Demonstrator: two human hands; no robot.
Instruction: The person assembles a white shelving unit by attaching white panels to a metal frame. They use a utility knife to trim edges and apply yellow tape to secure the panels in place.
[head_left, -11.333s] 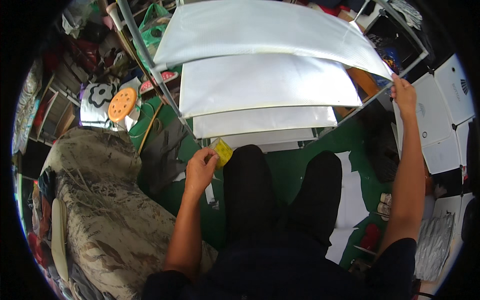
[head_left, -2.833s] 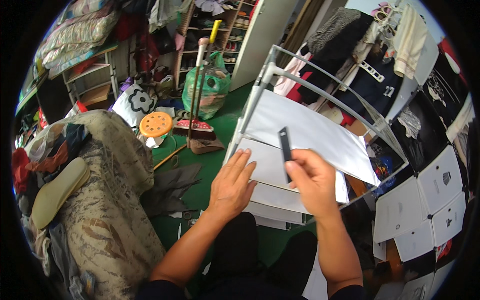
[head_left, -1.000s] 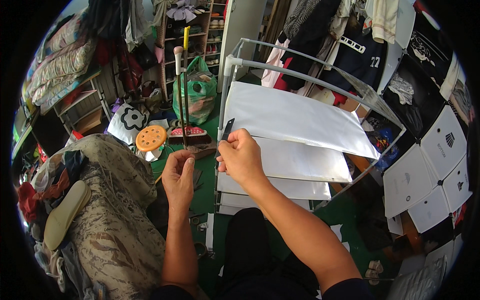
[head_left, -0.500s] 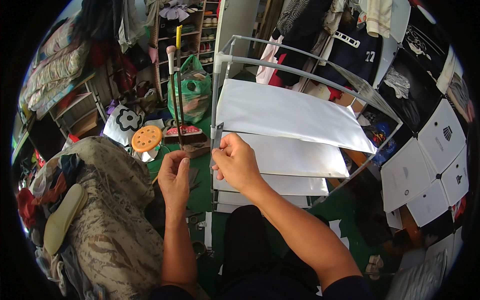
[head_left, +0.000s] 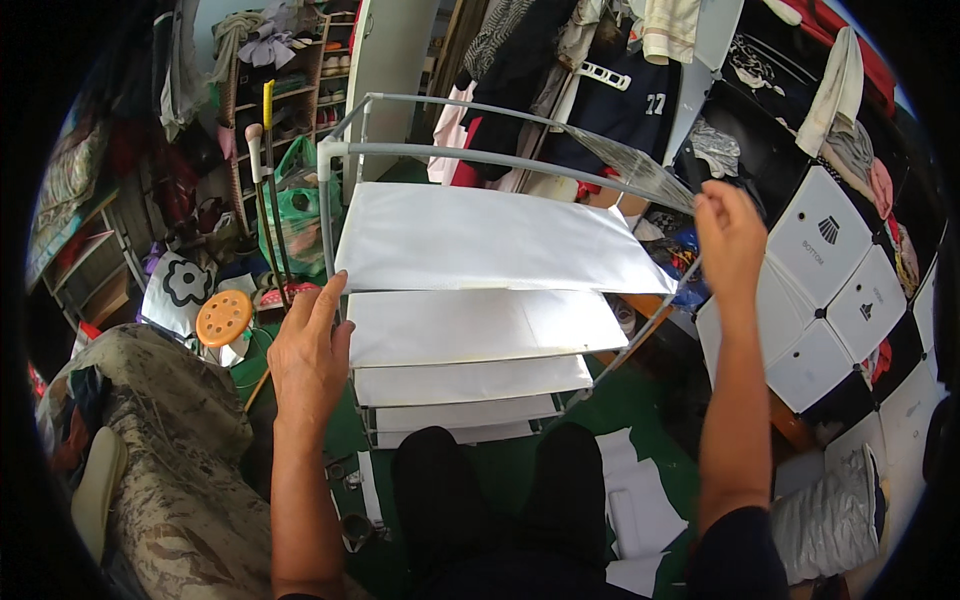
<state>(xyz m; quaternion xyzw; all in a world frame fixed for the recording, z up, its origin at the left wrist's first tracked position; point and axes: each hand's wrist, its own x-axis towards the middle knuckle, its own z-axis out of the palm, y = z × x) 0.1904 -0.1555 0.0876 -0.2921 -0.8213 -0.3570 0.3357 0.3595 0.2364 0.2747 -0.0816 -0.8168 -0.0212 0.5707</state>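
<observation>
A shelf rack stands in front of me, with a grey tube frame (head_left: 480,157) and several white fabric shelves (head_left: 490,235) one below another. My left hand (head_left: 310,355) is at the rack's left front post, beside the upper shelves. Its index finger points upward and its thumb is apart; whether it touches the post is hard to tell. My right hand (head_left: 732,235) is raised at the rack's upper right corner, fingers curled. A dark slender thing (head_left: 690,166) sticks up from those fingers, its kind unclear. Clear plastic sheeting (head_left: 640,168) hangs along the frame's right top, close to this hand.
On the left are a camouflage-covered seat (head_left: 170,430), an orange round stool (head_left: 224,318), upright broom handles (head_left: 270,200) and a green plastic bag (head_left: 290,215). White panelled cubes (head_left: 825,225) stand on the right. White sheets (head_left: 640,505) lie on the green floor.
My right hand has moved from the rack's left post to its upper right corner. My left hand has opened and come up to the left post. The view has shifted right.
</observation>
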